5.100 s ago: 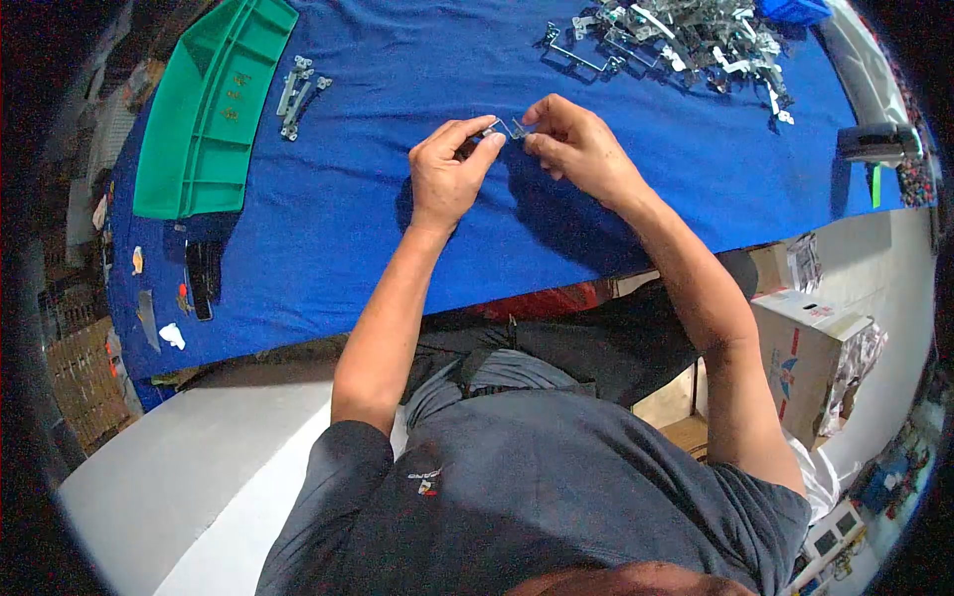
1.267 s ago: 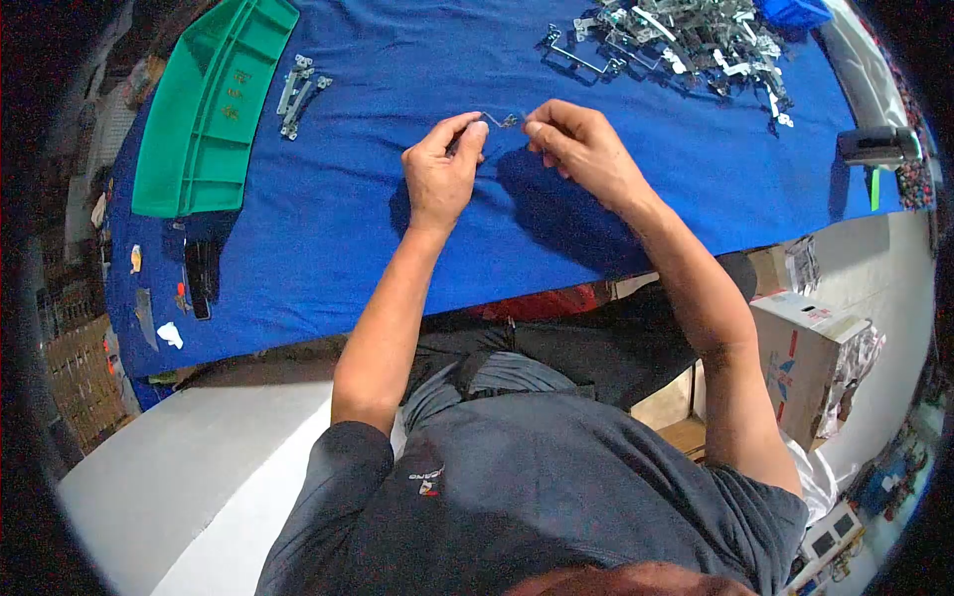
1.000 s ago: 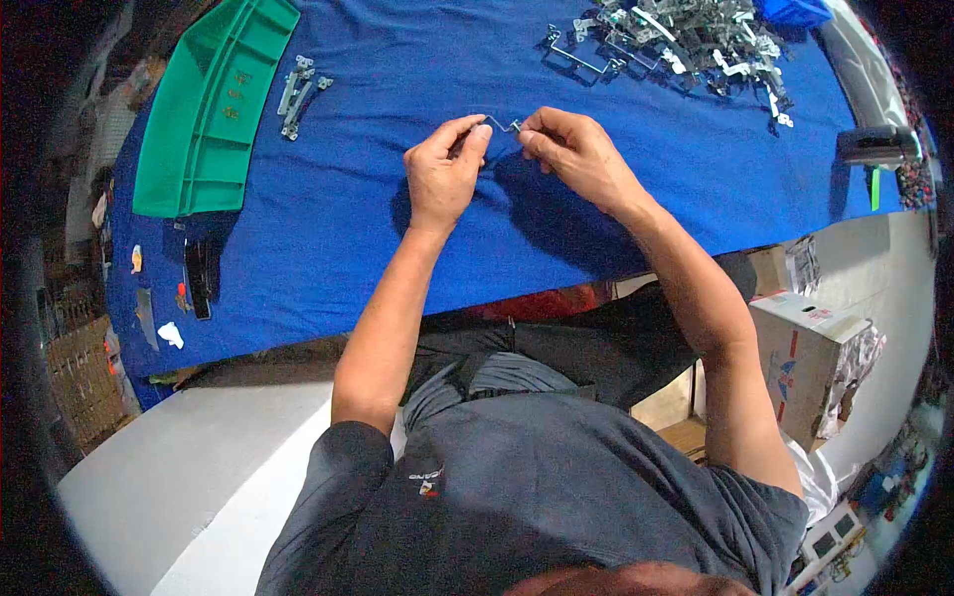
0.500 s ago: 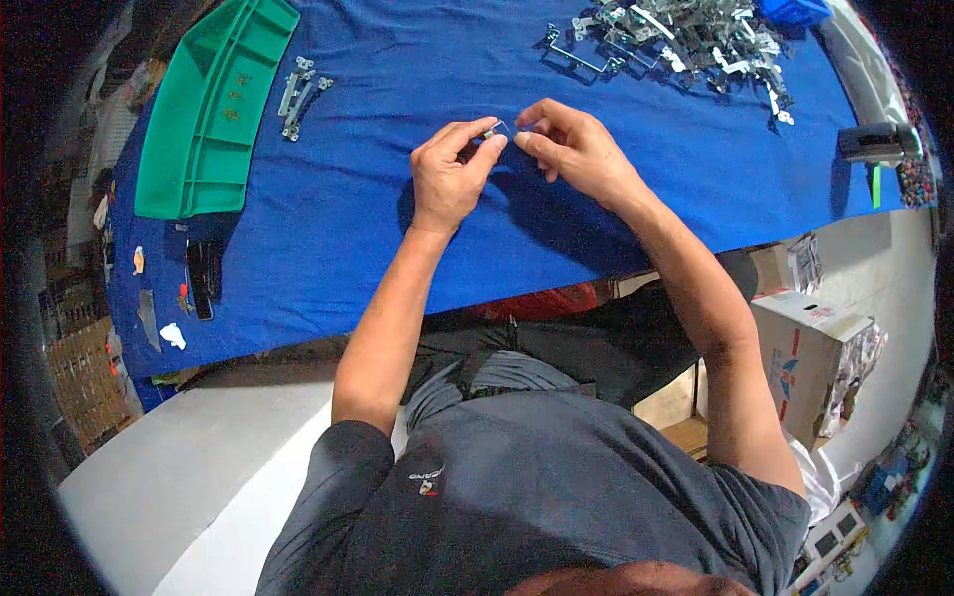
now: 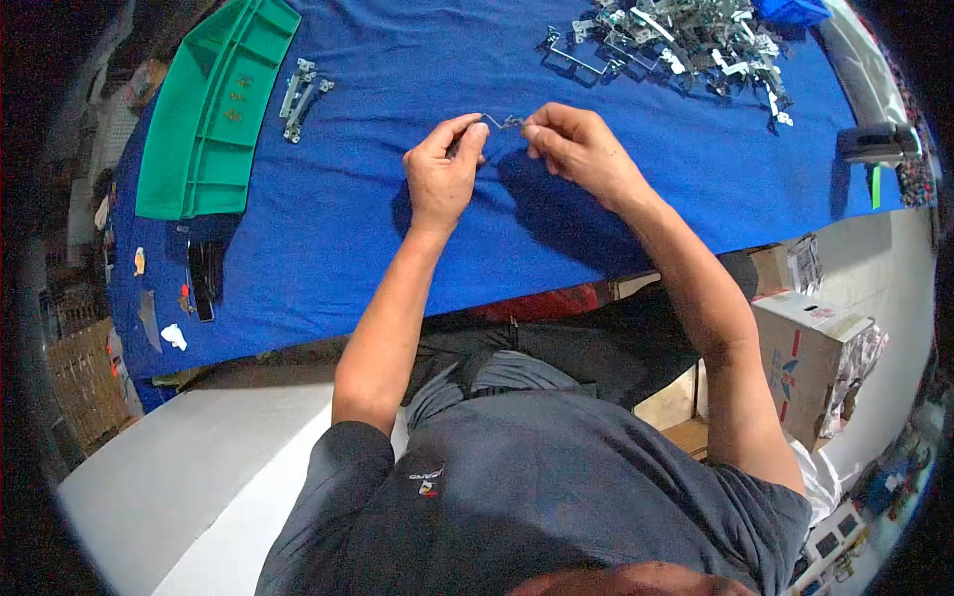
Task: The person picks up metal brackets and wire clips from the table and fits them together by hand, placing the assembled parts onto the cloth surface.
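Note:
Above the blue cloth, my left hand (image 5: 443,171) and my right hand (image 5: 584,151) face each other, both in a pinch. Between their fingertips spans a thin, bent metal piece (image 5: 509,123); each hand grips one end of it. Its exact kind is too small to make out, and its ends are hidden by the fingers. To the left on the cloth lie small metal brackets (image 5: 301,97), apart from my hands. Beyond my right hand is a heap of metal parts (image 5: 686,45) with a wire-like frame part (image 5: 581,58) at its near edge.
A green tray (image 5: 221,159) with compartments stands at the left, several small brass-coloured pieces (image 5: 237,97) in it. Near the left edge lie a black phone-like object (image 5: 205,278) and a white scrap (image 5: 174,336). A clamp-like grey device (image 5: 879,144) sits at the right edge. A carton (image 5: 795,348) stands below.
My left hand has moved slightly left and the fingertips are further apart. More of the bent metal piece now shows between them, and my right fingers have closed on its end.

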`<state>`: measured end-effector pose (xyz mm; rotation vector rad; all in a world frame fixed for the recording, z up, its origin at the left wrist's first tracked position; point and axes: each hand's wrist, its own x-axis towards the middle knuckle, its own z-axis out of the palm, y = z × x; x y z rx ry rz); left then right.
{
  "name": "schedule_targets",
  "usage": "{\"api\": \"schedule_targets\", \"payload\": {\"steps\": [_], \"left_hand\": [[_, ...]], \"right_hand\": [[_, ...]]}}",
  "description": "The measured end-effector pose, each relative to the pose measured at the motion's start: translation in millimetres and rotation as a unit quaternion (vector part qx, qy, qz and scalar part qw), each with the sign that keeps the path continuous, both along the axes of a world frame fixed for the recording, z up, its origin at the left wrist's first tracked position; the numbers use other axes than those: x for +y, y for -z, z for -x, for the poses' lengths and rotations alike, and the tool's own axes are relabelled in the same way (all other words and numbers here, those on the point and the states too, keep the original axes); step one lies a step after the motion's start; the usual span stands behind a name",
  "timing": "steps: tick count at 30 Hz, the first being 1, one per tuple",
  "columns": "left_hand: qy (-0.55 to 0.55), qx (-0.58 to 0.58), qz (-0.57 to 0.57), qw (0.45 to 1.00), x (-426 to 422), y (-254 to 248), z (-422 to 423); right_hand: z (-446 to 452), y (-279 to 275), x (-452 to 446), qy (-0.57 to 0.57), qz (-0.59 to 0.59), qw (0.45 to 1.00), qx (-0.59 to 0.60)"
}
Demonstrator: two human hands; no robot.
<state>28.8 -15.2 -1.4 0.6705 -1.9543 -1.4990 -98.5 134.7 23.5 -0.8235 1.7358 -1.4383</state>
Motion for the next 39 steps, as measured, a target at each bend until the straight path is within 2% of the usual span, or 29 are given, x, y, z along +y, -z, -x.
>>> {"api": "schedule_targets", "payload": {"steps": [2, 17, 23, 27, 29, 33, 35, 39], "left_hand": [[-0.002, 0.001, -0.002, 1.000, -0.1, 0.3, -0.1], [0.016, -0.014, 0.064, 0.998, 0.5, 0.8, -1.3], [0.045, 0.022, 0.144, 0.988, 0.2, -5.7, -2.1], [0.045, 0.024, 0.155, 0.987, 1.9, -7.5, -1.3], [0.048, 0.030, 0.163, 0.985, 2.0, -7.8, -1.3], [0.067, 0.020, 0.160, 0.985, 2.2, -8.8, -2.6], [0.071, 0.016, 0.154, 0.985, 2.4, -8.7, -2.4], [0.059, 0.023, 0.167, 0.984, -0.5, 0.5, -0.5]], "right_hand": [[-2.2, 2.9, -0.7, -0.036, -0.005, 0.999, 0.009], [-2.5, 7.9, -1.2, -0.018, -0.019, 0.997, 0.075], [-1.3, 10.1, -1.0, -0.003, -0.051, 0.987, 0.151], [-4.1, 7.8, -0.8, 0.024, -0.018, 0.998, 0.059], [-3.9, 1.2, -1.1, -0.007, -0.011, 1.000, 0.027], [-1.9, 8.6, -2.3, -0.017, -0.058, 0.994, 0.095], [-2.8, 13.6, -3.1, 0.034, 0.026, 0.967, 0.249], [2.1, 7.0, -2.3, 0.095, 0.078, 0.980, 0.158]]}}
